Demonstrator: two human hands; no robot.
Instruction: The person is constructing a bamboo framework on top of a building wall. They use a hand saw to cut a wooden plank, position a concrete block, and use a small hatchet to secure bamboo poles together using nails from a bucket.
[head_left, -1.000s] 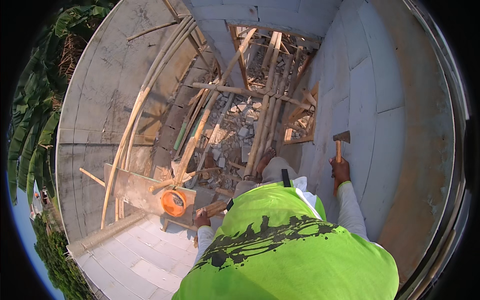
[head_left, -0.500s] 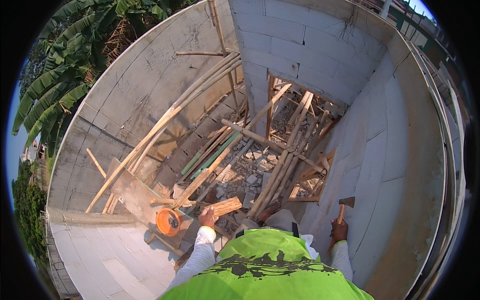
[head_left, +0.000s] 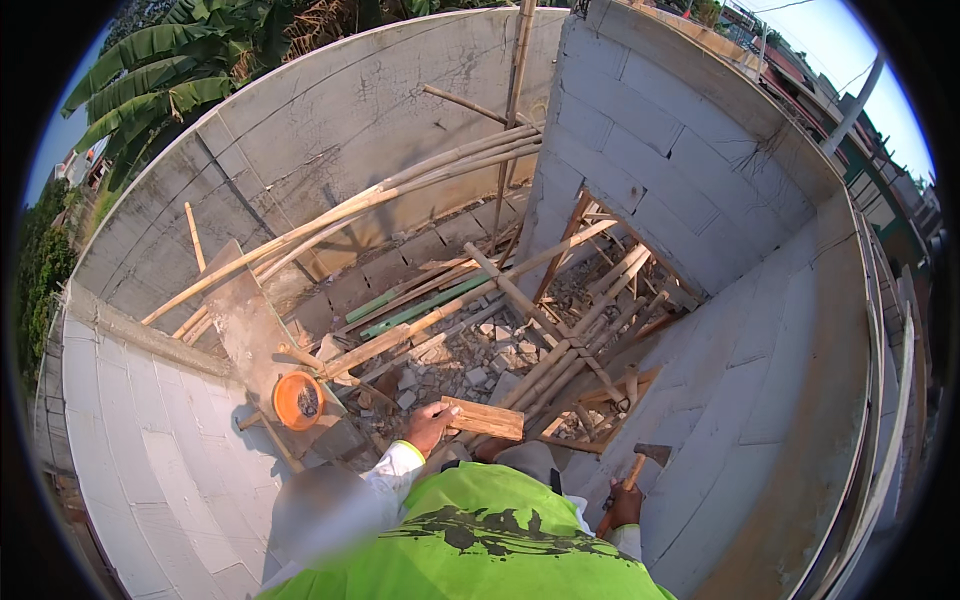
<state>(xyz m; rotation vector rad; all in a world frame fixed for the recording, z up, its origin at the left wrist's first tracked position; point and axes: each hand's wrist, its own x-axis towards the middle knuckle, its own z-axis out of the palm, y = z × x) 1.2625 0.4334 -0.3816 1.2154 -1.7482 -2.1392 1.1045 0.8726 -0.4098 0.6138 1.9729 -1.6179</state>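
Observation:
My left hand [head_left: 428,428] is closed around the left end of a short, rough wooden board [head_left: 483,419], held out in front of my body above the rubble. On the right, my right hand [head_left: 625,500] grips the wooden handle of a hatchet [head_left: 654,454]. The hatchet's dark metal head is up, beside the light block wall [head_left: 700,440], and I cannot tell whether it touches the wall. Board and hatchet are apart from each other.
An orange bucket [head_left: 298,400] with grey contents stands on a plank platform [head_left: 238,325] at the left. Bamboo poles [head_left: 380,197] cross the space, several tied together [head_left: 572,343]. Broken block rubble [head_left: 478,370] lies below. Block walls surround me, one with an opening ahead.
My view has tilted and turned. The board has swung from pointing up and right to nearly level, in my left hand. The hatchet remains in my right hand, its handle now tilted more.

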